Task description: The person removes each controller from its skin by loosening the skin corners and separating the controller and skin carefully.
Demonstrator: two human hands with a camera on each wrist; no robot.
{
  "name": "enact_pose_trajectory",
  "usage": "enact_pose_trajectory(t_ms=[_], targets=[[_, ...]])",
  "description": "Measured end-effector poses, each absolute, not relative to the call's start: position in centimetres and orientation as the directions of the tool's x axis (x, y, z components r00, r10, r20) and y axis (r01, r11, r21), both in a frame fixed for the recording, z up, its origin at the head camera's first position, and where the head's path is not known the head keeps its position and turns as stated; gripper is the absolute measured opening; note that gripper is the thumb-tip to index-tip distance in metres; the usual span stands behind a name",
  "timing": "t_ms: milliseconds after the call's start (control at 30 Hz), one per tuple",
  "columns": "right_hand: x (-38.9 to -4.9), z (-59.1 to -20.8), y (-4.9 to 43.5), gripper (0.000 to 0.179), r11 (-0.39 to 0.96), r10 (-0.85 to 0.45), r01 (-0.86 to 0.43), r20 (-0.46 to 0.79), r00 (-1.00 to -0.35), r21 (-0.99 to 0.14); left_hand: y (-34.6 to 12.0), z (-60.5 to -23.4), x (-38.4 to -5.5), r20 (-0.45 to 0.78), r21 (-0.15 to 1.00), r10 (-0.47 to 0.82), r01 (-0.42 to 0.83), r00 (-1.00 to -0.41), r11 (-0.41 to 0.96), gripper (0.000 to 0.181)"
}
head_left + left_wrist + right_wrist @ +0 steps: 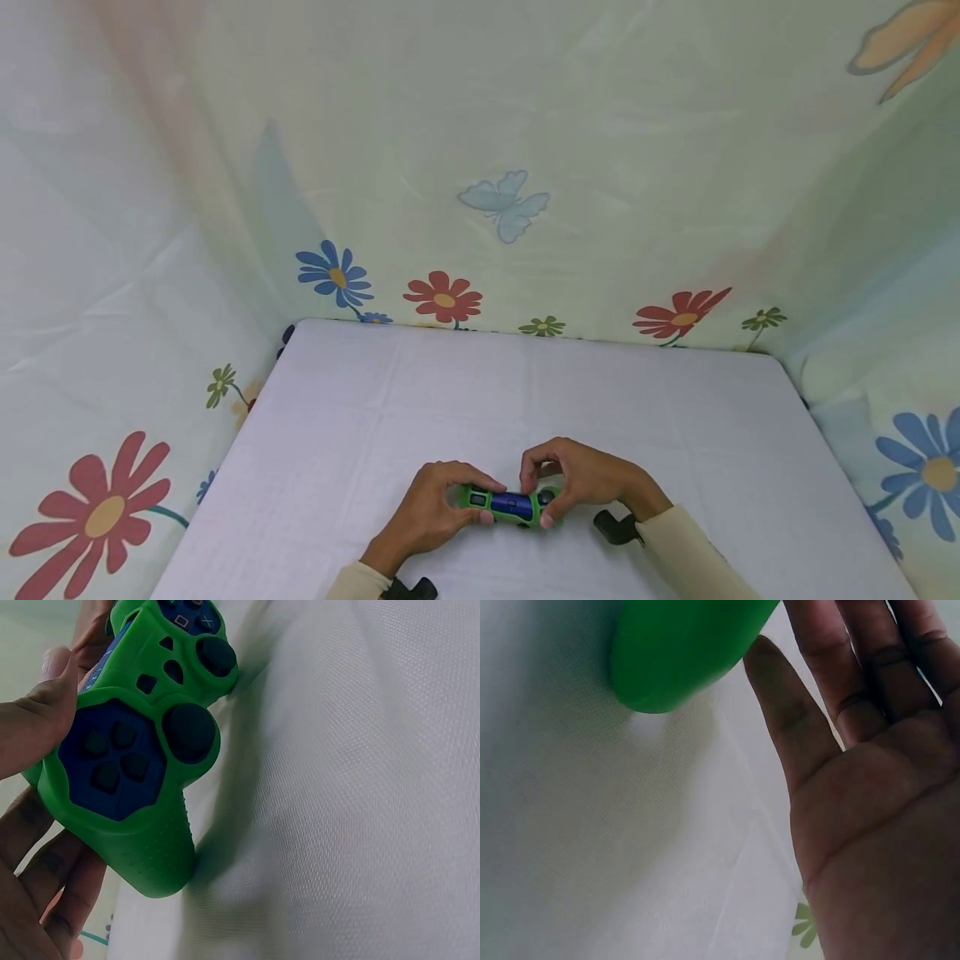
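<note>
Well apart from the desk's far edge [536,338], left hand [431,507] and right hand [591,473] grip the controller's [512,505] opposite ends — probably to steady it.

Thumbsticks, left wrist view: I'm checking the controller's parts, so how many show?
2: the nearer thumbstick beside the direction-button panel, the farther thumbstick beside the symbol-button panel.

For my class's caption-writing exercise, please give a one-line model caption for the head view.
Left hand and right hand hold a green-and-blue game controller at a white cloth-covered table.
</note>
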State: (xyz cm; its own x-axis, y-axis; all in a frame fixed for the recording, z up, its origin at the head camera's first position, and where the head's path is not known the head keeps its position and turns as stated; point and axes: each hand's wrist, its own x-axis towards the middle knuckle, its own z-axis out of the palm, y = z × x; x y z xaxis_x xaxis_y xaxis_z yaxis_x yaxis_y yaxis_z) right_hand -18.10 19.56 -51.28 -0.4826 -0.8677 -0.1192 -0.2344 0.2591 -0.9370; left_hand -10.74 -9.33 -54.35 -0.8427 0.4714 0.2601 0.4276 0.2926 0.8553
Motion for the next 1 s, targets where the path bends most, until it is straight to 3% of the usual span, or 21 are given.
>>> enact_pose_trajectory(t_ms=[267,533,1000], targets=[[-18.8,-51.6,18.9,0.031,0.235,-0.904,-0.266,-0.109,-0.413,-0.935,-9.4,-54.4,-10.7,0.27,0.852,0.467,0.435,-0.842,0.292,0.038],[-19.1,-52.2,18.4,0.041,0.217,-0.925,-0.2,-0.136,-0.356,-0.955,-9.5,-54.6,-10.6,0.279,0.852,0.474,0.443,-0.835,0.28,0.04],[-19.1,-51.7,18.8,0.035,0.289,-0.904,-0.222,-0.189,-0.383,-0.931,-9.5,-54.4,-10.8,0.244,0.866,0.475,0.411,-0.846,0.287,0.04]])
